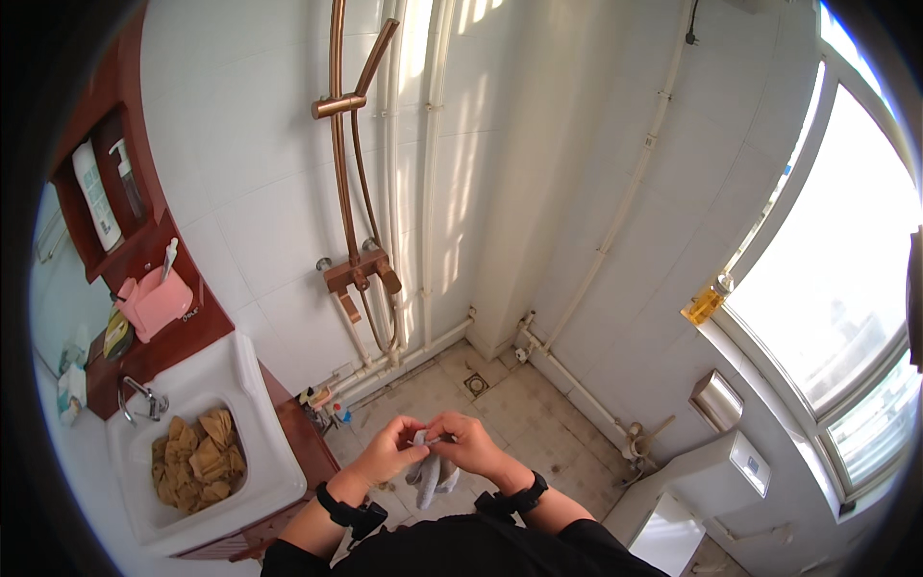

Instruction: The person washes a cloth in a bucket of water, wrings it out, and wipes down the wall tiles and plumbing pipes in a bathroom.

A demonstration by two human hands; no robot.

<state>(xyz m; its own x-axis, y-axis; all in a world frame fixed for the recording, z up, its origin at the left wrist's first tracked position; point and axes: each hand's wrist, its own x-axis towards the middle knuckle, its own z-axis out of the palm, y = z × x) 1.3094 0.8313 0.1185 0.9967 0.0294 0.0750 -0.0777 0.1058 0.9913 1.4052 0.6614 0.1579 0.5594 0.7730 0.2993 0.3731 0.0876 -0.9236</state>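
Observation:
My left hand and my right hand meet in front of my body, above the tiled floor. Between their fingertips they pinch the upper edge of a small grey cloth item. It hangs down below the fingers in loose folds; whether it is a sock or a rag I cannot tell. A whitish part of it shows between the two thumbs. To my left, crumpled brown fabric fills the bowl of a white washbasin, apart from both hands.
A chrome faucet stands on the basin. Along the wall runs a copper-coloured shower set. A floor drain lies near the corner. At right are a white toilet and a bottle of yellow liquid on the windowsill.

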